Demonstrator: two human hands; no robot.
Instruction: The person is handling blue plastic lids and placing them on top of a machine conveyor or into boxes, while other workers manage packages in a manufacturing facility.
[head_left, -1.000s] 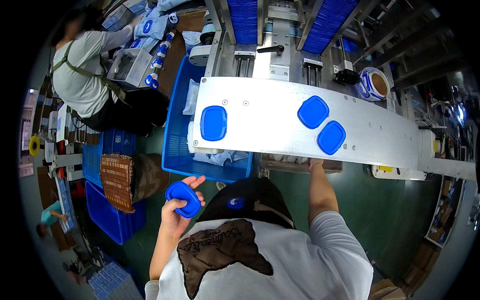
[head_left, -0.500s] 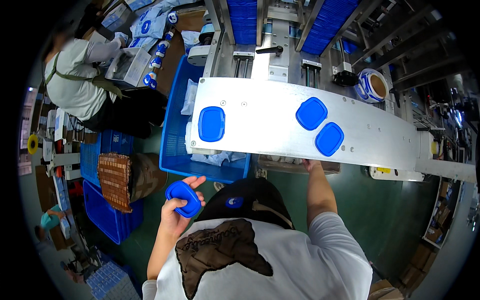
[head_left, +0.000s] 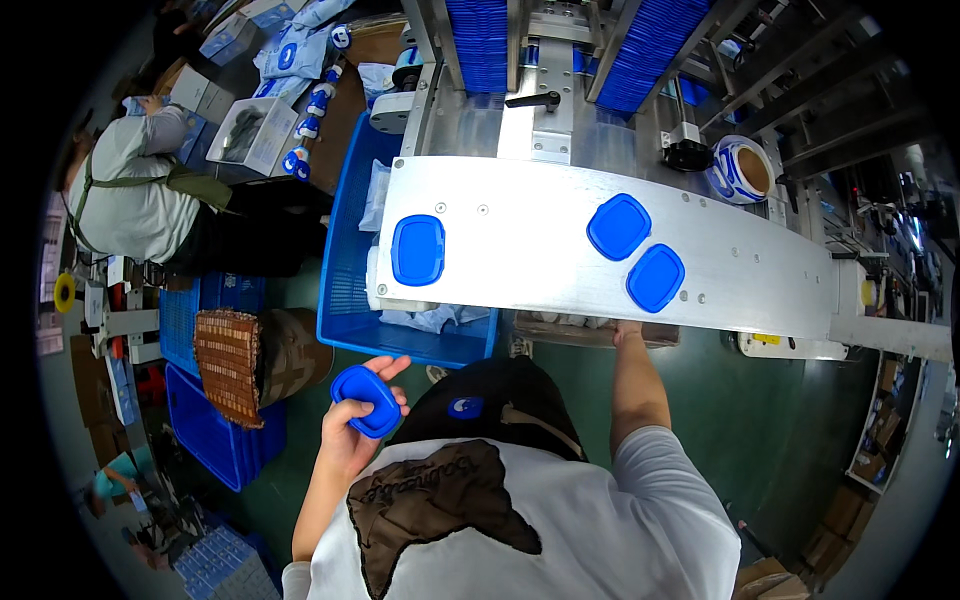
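Note:
My left hand (head_left: 347, 436) grips a blue plastic lid (head_left: 364, 401) with rounded corners, thumb on its face and other fingers behind it, some stretched past the edge. Under the front edge of the metal plate (head_left: 530, 225), my right hand (head_left: 627, 330) reaches into a cardboard box (head_left: 575, 333) with white items inside. Its fingers are hidden there. On the plate lie three similar blue lids: one on the left (head_left: 417, 250), and two close together further right, the upper one (head_left: 618, 226) and the lower one (head_left: 656, 278).
Tall stacks of blue lids (head_left: 476, 45) stand in the machine's metal guides behind the plate. A roll of labels (head_left: 741, 170) sits at the right. Left of the plate is a blue basket (head_left: 335, 285) with white packs. A co-worker (head_left: 140, 195) works at a table at the far left.
My hands keep nearly the same places, with the lid still in the left. The co-worker has leaned further left, away from the white box. Rod-guided blocks behind the plate have gone from sight.

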